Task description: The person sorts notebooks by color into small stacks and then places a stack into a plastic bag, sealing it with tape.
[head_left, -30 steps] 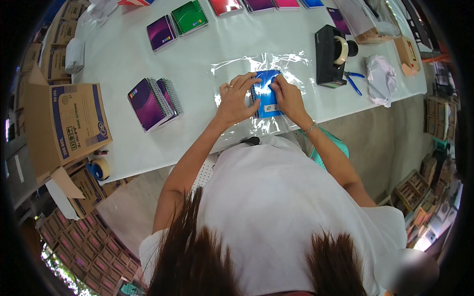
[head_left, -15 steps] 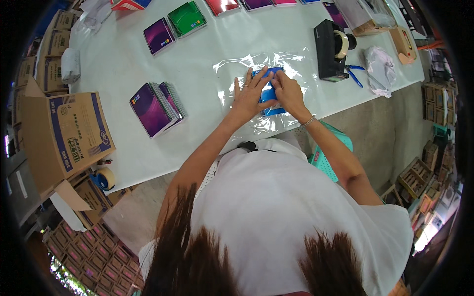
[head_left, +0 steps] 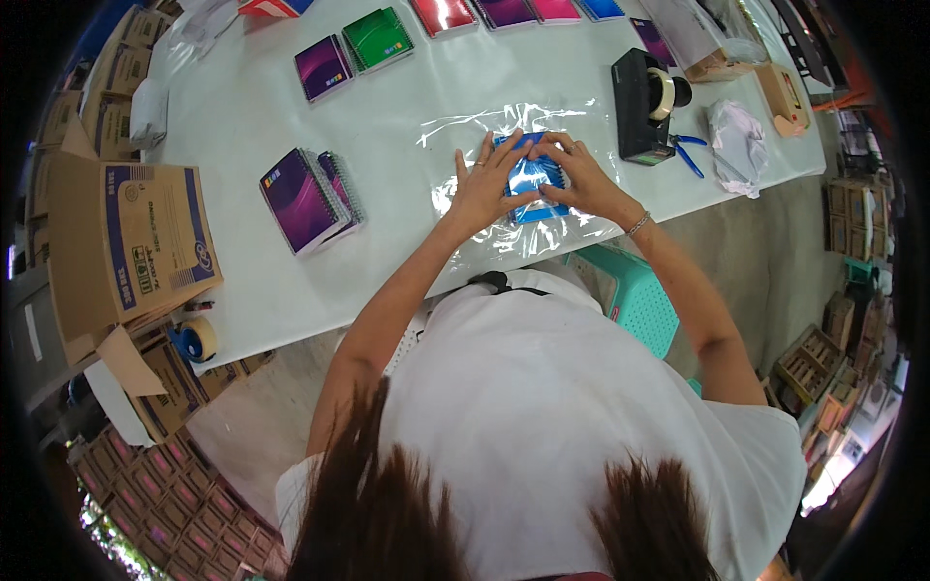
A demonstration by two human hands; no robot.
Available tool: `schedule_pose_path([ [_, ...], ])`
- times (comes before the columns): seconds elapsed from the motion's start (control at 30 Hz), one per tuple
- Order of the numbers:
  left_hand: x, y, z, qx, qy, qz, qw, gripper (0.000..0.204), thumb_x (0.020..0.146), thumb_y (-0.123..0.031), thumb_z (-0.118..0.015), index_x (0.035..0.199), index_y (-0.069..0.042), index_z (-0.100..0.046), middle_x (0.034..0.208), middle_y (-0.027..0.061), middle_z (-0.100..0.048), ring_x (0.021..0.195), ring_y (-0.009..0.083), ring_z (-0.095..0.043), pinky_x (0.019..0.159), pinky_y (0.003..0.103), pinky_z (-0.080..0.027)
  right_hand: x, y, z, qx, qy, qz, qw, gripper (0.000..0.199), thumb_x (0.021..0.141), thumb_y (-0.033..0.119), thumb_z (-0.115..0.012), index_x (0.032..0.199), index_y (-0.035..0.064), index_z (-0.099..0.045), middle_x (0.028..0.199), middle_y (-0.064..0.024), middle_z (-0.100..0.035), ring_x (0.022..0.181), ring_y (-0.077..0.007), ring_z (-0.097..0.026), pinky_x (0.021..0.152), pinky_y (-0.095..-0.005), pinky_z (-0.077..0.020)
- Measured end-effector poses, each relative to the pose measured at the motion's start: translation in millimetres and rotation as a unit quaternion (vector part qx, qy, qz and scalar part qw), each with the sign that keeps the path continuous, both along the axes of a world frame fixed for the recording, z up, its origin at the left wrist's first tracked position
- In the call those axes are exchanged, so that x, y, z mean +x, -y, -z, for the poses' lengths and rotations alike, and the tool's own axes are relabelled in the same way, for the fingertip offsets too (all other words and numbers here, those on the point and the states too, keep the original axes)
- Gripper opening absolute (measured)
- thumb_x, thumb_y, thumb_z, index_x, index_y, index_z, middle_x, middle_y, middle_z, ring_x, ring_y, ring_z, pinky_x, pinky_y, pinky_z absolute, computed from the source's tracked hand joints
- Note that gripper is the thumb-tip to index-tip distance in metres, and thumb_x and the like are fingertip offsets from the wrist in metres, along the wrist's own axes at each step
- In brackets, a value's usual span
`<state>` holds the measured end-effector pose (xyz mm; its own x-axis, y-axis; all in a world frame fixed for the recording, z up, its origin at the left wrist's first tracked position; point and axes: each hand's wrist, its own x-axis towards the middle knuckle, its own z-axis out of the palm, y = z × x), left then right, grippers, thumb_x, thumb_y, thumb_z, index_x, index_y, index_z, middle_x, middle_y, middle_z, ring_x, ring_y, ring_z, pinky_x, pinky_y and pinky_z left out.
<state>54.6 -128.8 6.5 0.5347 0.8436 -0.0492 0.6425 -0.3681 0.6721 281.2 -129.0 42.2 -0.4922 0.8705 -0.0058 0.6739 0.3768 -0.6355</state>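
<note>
A small blue spiral notebook (head_left: 536,176) lies on a clear plastic sheet (head_left: 441,145) at the near edge of the table. On its left side rests my left hand (head_left: 481,194), fingers spread and pointing away from me, thumb reaching over the cover. From the right comes my right hand (head_left: 593,184), with fingers bent and the thumb apart from them, touching the cover. Between the two hands the shiny blue cover shows. Both hands lie open on the notebook, and neither is wrapped around it.
A black tape dispenser (head_left: 639,107), blue pliers (head_left: 689,155) and crumpled white plastic (head_left: 737,147) lie at right. Purple notebooks (head_left: 305,198) sit left, near an open carton (head_left: 145,242) and a tape roll (head_left: 197,339). A green notebook (head_left: 378,41) lies farther back. A teal stool (head_left: 644,305) stands below the table.
My right hand has slid right and its thumb and fingers have spread, uncovering more of the blue cover. My left hand stays on the notebook. The view has shifted slightly.
</note>
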Motion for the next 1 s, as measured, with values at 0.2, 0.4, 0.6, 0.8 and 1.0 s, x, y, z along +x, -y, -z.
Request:
schedule_pose_path([
  [0.2, 0, 11, 7, 0.002, 0.186, -0.104, 0.977, 0.064, 0.083, -0.054, -0.072, 0.141, -0.033, -0.056, 0.164, 0.0079, -0.019, 0.153, 0.0413, -0.001, 0.115, 0.071, 0.0, -11, 7, 9, -0.005, 0.07, 0.05, 0.996, 0.066, 0.074, 0.032, -0.081, 0.134, 0.0274, -0.054, 0.144, -0.0075, -0.045, 0.114, -0.0408, -0.052, 0.094, -0.0532, -0.0466],
  [0.4, 8, 11, -3, 0.057, 0.042, -0.161, 0.984, 0.036, 0.073, -0.054, -0.08, 0.105, -0.037, -0.078, 0.164, 0.011, -0.019, 0.153, 0.0412, 0.004, 0.114, 0.072, 0.003, -15, 7, 7, -0.009, 0.126, 0.059, 0.99, 0.076, 0.072, 0.038, -0.083, 0.139, 0.032, -0.049, 0.147, -0.0054, -0.042, 0.116, -0.0434, -0.05, 0.091, -0.0591, -0.0473],
  [0.6, 0, 16, -3, 0.029, 0.026, -0.177, 0.984, 0.044, 0.07, -0.058, -0.081, 0.11, -0.041, -0.076, 0.165, 0.015, -0.014, 0.153, 0.0418, 0.006, 0.113, 0.074, 0.003, -6, 7, 7, 0.023, 0.047, 0.052, 0.997, 0.059, 0.077, 0.032, -0.08, 0.131, 0.024, -0.06, 0.136, -0.0075, -0.053, 0.117, -0.0373, -0.053, 0.098, -0.0538, -0.0423],
  [0.8, 8, 12, -7, 0.021, 0.037, -0.152, 0.987, 0.047, 0.069, -0.061, -0.081, 0.112, -0.042, -0.075, 0.166, 0.017, -0.012, 0.152, 0.0434, 0.005, 0.112, 0.074, 0.003, 179, 22, 39, 0.319, 0.136, 0.525, 0.777, 0.038, 0.089, 0.029, -0.073, 0.115, 0.0015, -0.067, 0.099, -0.0169, -0.065, 0.092, -0.0269, -0.06, 0.083, -0.0382, -0.0486],
  [1.0, -1, 15, 0, 0.015, 0.039, -0.174, 0.984, 0.046, 0.069, -0.059, -0.081, 0.111, -0.043, -0.075, 0.166, 0.0172, -0.012, 0.153, 0.0427, 0.005, 0.112, 0.074, 0.004, 184, 8, 20, -0.169, -0.391, 0.447, 0.787, 0.035, 0.091, 0.031, -0.076, 0.108, 0.001, -0.07, 0.097, -0.003, -0.069, 0.076, -0.0092, -0.063, 0.069, -0.022, -0.051],
])
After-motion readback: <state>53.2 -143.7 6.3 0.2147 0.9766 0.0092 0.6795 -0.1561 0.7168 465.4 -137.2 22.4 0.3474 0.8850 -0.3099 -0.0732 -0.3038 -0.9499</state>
